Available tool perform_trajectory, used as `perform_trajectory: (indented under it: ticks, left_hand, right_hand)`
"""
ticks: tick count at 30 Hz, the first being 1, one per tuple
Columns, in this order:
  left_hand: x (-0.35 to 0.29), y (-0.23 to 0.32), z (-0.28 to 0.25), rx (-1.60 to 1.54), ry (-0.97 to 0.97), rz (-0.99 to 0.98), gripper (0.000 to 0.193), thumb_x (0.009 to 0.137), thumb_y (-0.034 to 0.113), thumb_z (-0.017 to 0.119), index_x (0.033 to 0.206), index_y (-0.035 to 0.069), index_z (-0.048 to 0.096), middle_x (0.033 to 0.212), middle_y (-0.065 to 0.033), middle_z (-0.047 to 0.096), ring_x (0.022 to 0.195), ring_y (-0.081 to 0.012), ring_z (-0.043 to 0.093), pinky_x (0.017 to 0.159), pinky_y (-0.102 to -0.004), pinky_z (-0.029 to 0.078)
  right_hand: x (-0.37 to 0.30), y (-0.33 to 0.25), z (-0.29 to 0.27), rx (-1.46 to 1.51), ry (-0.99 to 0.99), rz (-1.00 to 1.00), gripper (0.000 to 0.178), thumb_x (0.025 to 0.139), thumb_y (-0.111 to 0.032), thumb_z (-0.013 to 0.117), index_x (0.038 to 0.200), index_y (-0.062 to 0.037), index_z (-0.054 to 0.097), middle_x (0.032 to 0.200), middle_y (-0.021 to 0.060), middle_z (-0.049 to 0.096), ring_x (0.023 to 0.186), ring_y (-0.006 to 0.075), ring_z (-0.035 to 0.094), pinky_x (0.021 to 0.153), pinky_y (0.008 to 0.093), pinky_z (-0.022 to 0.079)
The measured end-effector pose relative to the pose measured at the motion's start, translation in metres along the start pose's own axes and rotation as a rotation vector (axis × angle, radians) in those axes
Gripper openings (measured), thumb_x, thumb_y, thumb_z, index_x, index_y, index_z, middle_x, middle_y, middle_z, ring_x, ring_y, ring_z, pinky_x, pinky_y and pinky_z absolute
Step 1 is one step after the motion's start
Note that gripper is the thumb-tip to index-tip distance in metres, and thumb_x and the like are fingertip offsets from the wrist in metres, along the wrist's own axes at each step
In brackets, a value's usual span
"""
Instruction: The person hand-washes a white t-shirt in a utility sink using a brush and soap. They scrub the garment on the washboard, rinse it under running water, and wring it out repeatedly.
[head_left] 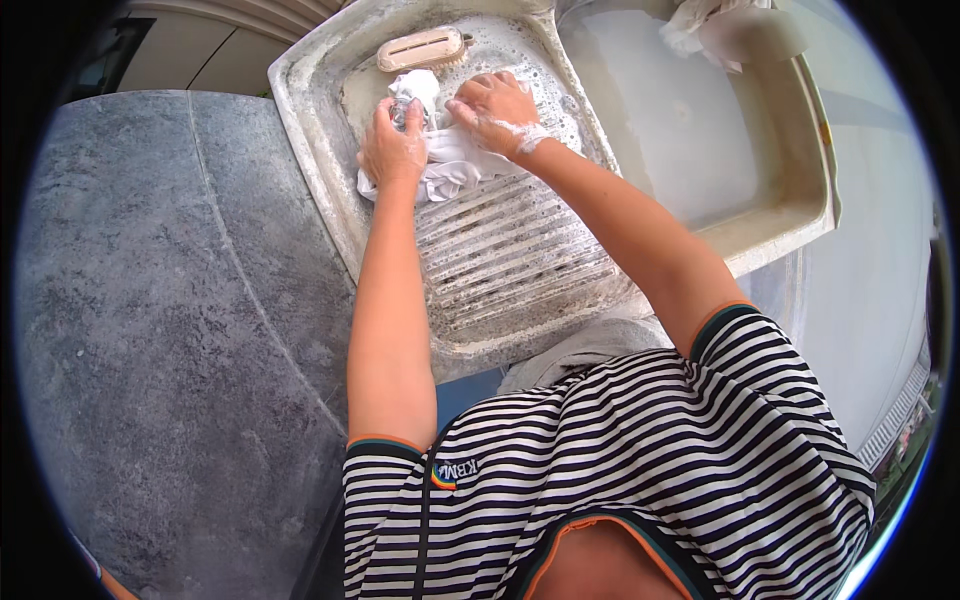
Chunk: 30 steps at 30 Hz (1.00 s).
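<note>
Striped black-and-white shirt [640, 470] is leaning over; both hands, left hand [392, 148] and right hand [497, 108], fingers clutching soapy white cloth [450, 165], are scrubbing on ribbed stone washboard [510, 250]; rinsing looks undone.

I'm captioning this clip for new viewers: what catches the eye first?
Two soapy hands, the left hand and right hand, bunch a white cloth on the ribbed washboard of a stone sink. A scrub brush lies on the ledge just above them.
</note>
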<state>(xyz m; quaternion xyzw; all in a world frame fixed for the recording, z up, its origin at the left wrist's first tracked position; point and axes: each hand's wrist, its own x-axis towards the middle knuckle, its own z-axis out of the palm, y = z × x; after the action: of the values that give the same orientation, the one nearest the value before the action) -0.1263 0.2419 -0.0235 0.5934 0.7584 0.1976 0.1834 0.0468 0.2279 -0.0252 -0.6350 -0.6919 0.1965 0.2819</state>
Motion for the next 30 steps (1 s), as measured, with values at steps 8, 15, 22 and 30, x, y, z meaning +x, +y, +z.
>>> perform_trajectory:
  ticks: [8,15,22,30]
  left_hand:
    - [-0.137,0.008,0.009,-0.15,0.271,0.476,0.032,0.097,0.043,0.06,0.088,0.013,0.057,0.082,-0.0023,0.063,0.076,-0.0257,0.062,0.076,-0.0414,0.04]
    - [0.0,0.03,0.027,0.086,0.061,-0.007,0.035,0.102,0.041,0.045,0.109,0.016,0.069,0.115,-0.0133,0.069,0.116,-0.033,0.057,0.106,-0.0501,0.032]
    - [-0.123,0.021,-0.005,-0.491,0.29,0.402,0.049,0.096,0.055,0.06,0.093,0.008,0.05,0.095,-0.0109,0.059,0.093,-0.0328,0.057,0.086,-0.0471,0.041]
    - [-0.04,0.044,0.021,-0.255,0.021,0.09,0.024,0.095,0.029,0.054,0.092,0.005,0.055,0.089,-0.0191,0.066,0.082,-0.0387,0.064,0.077,-0.0479,0.046]
  right_hand:
    - [-0.101,0.001,-0.034,0.234,0.107,-0.351,0.024,0.084,-0.03,0.075,0.075,-0.0118,0.063,0.091,0.0071,0.063,0.09,0.0297,0.06,0.08,0.0438,0.047]
    - [0.018,-0.005,0.007,-0.03,0.012,-0.062,0.036,0.092,-0.044,0.063,0.086,-0.0094,0.07,0.096,0.0109,0.068,0.097,0.0313,0.063,0.085,0.0461,0.046]
    - [-0.075,-0.015,-0.053,0.264,0.064,-0.35,0.053,0.09,-0.056,0.064,0.083,-0.0038,0.064,0.103,0.0167,0.065,0.099,0.0373,0.059,0.093,0.0479,0.041]
    - [-0.004,0.003,-0.005,-0.06,0.047,-0.08,0.028,0.099,-0.032,0.056,0.093,-0.0067,0.066,0.092,0.0114,0.068,0.09,0.0321,0.063,0.078,0.0454,0.048]
